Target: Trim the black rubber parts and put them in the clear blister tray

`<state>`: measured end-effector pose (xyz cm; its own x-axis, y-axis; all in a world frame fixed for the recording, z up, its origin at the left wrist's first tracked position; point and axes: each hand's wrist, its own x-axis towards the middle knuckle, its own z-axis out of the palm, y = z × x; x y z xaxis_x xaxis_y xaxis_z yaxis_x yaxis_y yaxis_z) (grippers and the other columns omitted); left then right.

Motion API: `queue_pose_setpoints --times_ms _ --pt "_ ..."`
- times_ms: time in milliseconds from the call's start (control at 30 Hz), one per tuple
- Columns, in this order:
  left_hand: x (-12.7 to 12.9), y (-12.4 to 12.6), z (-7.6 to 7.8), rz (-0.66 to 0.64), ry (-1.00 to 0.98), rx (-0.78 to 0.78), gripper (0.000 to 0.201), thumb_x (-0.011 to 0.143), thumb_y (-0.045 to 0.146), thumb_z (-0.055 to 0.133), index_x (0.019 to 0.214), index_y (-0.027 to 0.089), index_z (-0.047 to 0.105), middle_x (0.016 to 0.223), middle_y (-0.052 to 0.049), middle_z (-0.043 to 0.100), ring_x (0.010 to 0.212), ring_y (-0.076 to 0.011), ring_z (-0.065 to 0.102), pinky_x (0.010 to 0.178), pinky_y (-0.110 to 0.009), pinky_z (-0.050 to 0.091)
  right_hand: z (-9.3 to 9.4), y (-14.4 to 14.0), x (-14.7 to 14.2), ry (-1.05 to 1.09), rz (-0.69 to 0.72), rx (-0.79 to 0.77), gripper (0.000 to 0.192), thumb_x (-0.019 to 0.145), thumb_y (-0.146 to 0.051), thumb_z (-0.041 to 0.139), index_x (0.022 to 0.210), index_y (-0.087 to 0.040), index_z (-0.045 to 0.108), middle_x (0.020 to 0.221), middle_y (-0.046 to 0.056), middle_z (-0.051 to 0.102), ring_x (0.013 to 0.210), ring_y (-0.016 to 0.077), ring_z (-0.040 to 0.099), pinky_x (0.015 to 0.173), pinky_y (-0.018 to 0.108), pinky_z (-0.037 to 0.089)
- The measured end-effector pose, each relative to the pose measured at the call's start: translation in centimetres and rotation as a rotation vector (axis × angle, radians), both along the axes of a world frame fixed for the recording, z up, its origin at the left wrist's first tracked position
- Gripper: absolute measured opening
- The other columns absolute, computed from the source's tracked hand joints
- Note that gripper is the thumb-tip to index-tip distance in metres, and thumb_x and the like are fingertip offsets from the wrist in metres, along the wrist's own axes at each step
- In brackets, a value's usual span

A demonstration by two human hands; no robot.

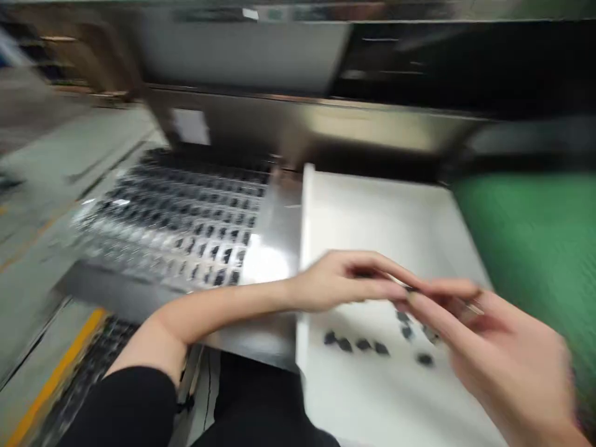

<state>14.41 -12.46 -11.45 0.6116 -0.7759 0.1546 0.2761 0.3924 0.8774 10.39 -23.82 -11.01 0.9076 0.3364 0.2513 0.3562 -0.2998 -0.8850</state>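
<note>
I saw a white tray point(372, 211) at frame centre, with a metal bench point(274, 236) and a gridded parts tray point(177, 217) to its left. My left hand point(344, 279) and right hand point(503, 360) met fingertip to fingertip over small dark parts point(356, 343); blur hid whether they gripped anything.

The left hand point(347, 279) reaches in from the lower left, its bare forearm stretched almost level across the view, a black sleeve pushed up near the elbow. Its fingers lie extended and close together, pointing right. The right hand point(493, 354) comes in from the lower right corner, palm turned partly upward (motion blur smears its outline), with its fingertips point(419, 304) meeting those of the left.
</note>
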Motion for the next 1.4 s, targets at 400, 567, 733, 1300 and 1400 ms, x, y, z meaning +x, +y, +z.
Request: queue_pose_setpoints --times_ms 400,567,733,1300,1400 --pt "0.4 0.5 -0.7 -0.001 0.035 0.170 0.029 0.097 0.029 0.086 0.124 0.021 0.080 0.100 -0.010 0.078 0.076 -0.0087 0.059 0.059 -0.015 0.038 1.2 -9.2 -5.1 0.124 -0.359 0.090 0.026 0.111 -0.042 0.065 0.100 -0.020 0.075 0.085 0.001 0.070 0.071 0.0132 0.054 0.062 0.031 0.040" --pt "0.6 0.5 -0.7 -0.005 0.082 0.153 0.029 0.096 0.030 0.087 0.123 0.021 0.080 0.096 -0.008 0.077 0.064 -0.0050 0.046 0.054 -0.015 0.030 1.2 -9.2 -4.9 0.049 -0.325 0.075 0.016 0.111 -0.032 0.063 0.107 -0.020 0.073 0.090 -0.001 0.075 0.070 0.0099 0.055 0.060 0.027 0.042" --pt "0.5 0.8 -0.6 -0.037 0.081 0.179 0.029 0.098 0.032 0.085 0.126 0.024 0.081 0.095 -0.007 0.076 0.064 -0.0041 0.045 0.055 -0.014 0.030 1.2 -9.1 -4.8 0.110 -0.358 0.122 0.022 0.106 -0.040 0.071 0.107 -0.018 0.072 0.084 0.001 0.072 0.068 0.0111 0.051 0.060 0.027 0.041" --pt "0.4 0.6 -0.8 0.166 -0.033 0.234 0.025 0.094 0.040 0.089 0.117 0.028 0.088 0.103 -0.006 0.075 0.069 -0.0038 0.044 0.061 -0.017 0.034 0.6 -8.7 -4.6 -0.094 -0.344 0.055 0.025 0.110 -0.035 0.068 0.095 -0.015 0.071 0.076 -0.002 0.060 0.059 0.0063 0.041 0.053 0.024 0.035" --pt "0.5 0.6 -0.7 0.127 0.024 0.228 0.028 0.094 0.042 0.089 0.118 0.027 0.088 0.111 -0.008 0.074 0.067 -0.0030 0.040 0.059 -0.019 0.030 -0.1 -9.1 -4.6 -0.335 -0.385 -0.089 0.037 0.119 -0.046 0.053 0.115 -0.013 0.069 0.093 0.002 0.064 0.074 0.0079 0.054 0.066 0.025 0.045"
